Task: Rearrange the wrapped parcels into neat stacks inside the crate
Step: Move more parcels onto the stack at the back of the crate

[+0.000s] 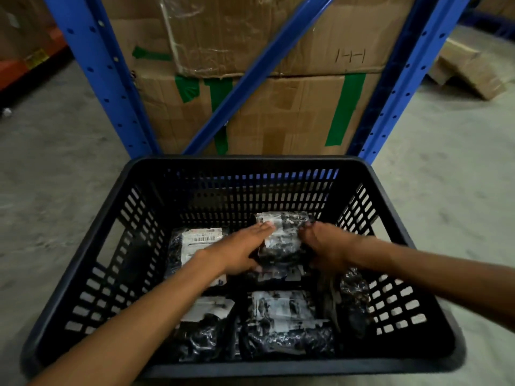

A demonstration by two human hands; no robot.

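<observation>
A black slotted plastic crate [145,201] stands on the floor below me and holds several parcels wrapped in clear film over dark contents. Both hands are inside it. My left hand [239,250] grips the left edge of a wrapped parcel [281,236] at the far right of the crate floor. My right hand [324,247] grips the right edge of the same parcel. A labelled parcel [195,240] lies at the far left. Two more parcels [284,316] [206,324] lie near the front. A dark parcel [354,296] leans against the right wall.
Right behind the crate rise blue steel rack uprights [92,65] with a diagonal brace [250,79] and stacked cardboard boxes [278,112] taped in green. Flattened cardboard [468,71] lies on the concrete floor at the far right.
</observation>
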